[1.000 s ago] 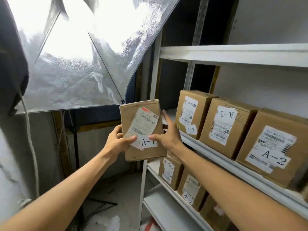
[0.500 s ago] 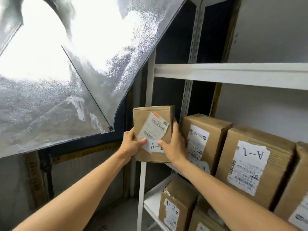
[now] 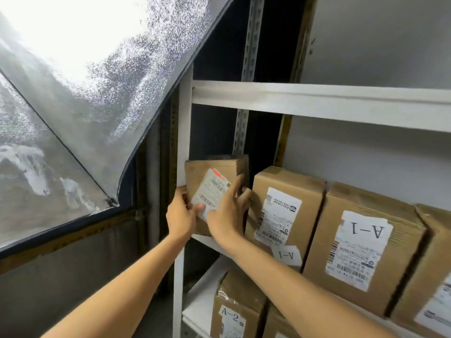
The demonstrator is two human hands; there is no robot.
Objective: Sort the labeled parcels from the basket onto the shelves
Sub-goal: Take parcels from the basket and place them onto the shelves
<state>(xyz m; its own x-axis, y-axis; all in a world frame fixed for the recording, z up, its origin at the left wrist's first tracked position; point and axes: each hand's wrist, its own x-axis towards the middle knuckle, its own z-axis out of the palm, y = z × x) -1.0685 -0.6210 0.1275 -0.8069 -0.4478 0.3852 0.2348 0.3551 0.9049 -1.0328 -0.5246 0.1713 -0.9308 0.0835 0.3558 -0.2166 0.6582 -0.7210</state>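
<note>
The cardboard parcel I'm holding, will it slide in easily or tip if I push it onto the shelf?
Probably stiff: the cardboard parcel shows square edges between the left hand and right hand. Likely slides readily on the smooth white shelf. It stands upright, so a high push might tip it backward.

White shelf (image 3: 203, 239) bears upright labelled cardboard boxes (image 3: 361, 252).

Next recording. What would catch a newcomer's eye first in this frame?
The left hand and right hand hold a small cardboard parcel at the left end of the middle shelf, right beside a row of boxes with upside-down A-1 labels. A glaring silver reflector fills the upper left, and an A-2 box stands on the shelf below.
</note>
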